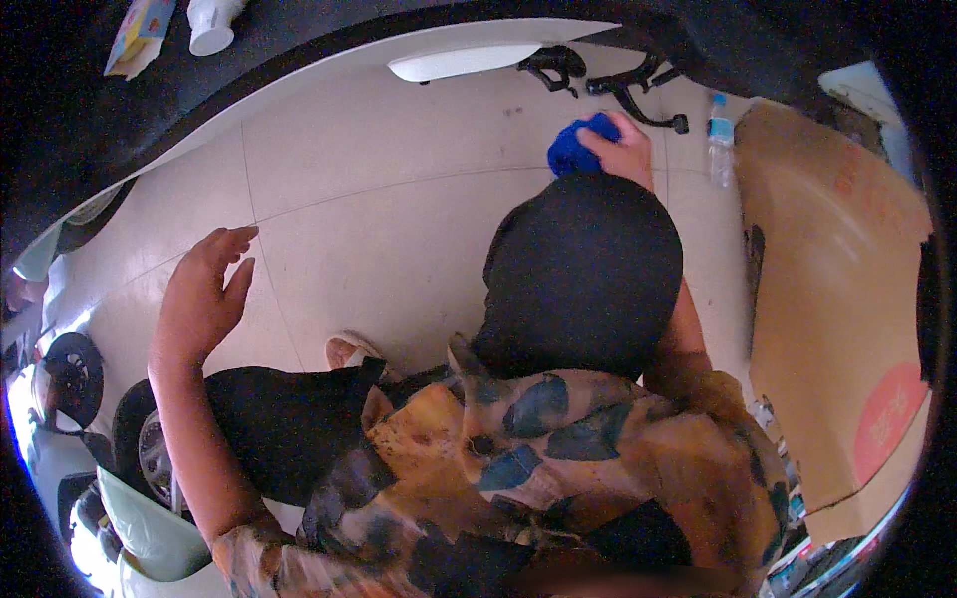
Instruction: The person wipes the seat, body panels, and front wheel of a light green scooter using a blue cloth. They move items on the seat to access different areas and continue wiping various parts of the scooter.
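Observation:
My right hand (626, 151) is closed around a bunched blue cloth (575, 148), just above the pale floor beyond my dark-trousered knee. Part of that forearm is hidden behind the knee. Out to the left, my left hand (211, 284) hangs in the air with its thumb apart from the fingers, and nothing is in it. Close to the cloth are the black stand and pedal parts (638, 95) under a dark vehicle body with a white lower panel (464, 63).
A clear plastic bottle (720, 145) with a blue label stands by a large brown cardboard piece (827, 299) on the right. Scooters with black wheels (75, 379) crowd the left. A white bottle (211, 25) and a small colourful box (140, 38) rest on the dark surface at top left.

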A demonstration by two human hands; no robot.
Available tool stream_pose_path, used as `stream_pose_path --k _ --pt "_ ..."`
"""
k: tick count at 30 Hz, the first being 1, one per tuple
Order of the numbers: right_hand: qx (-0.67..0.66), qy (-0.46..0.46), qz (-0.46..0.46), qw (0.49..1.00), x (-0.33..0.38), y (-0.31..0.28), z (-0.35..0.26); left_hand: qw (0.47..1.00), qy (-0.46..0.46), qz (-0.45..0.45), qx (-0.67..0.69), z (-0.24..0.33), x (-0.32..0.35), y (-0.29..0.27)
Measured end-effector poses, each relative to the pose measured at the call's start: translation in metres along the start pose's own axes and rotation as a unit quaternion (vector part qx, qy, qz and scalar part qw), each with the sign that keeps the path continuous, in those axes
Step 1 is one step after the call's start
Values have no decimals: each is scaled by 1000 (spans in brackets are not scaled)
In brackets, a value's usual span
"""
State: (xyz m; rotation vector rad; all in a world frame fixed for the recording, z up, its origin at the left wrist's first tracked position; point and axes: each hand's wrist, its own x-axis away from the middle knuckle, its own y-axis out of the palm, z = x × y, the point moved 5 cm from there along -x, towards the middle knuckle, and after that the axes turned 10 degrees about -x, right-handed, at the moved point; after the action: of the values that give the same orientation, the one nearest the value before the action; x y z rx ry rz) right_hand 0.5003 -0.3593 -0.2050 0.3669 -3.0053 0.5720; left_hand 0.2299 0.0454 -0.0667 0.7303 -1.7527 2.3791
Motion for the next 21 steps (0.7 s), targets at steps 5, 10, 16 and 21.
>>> stream_pose_path --k 5,10,16,21 --pt "-377 -59 185 905 -29 -47 -5 1000 -7 13 -21 -1 16 -12" --pt "-379 -53 271 883 -31 -2 -56 999 27 10 -22 4 2 -1" --pt "-263 -92 188 942 -60 17 -6 999 33 15 -30 16 1 -3" --pt "-25 -209 100 972 -54 -6 -51 999 30 30 -24 25 -1 -3"
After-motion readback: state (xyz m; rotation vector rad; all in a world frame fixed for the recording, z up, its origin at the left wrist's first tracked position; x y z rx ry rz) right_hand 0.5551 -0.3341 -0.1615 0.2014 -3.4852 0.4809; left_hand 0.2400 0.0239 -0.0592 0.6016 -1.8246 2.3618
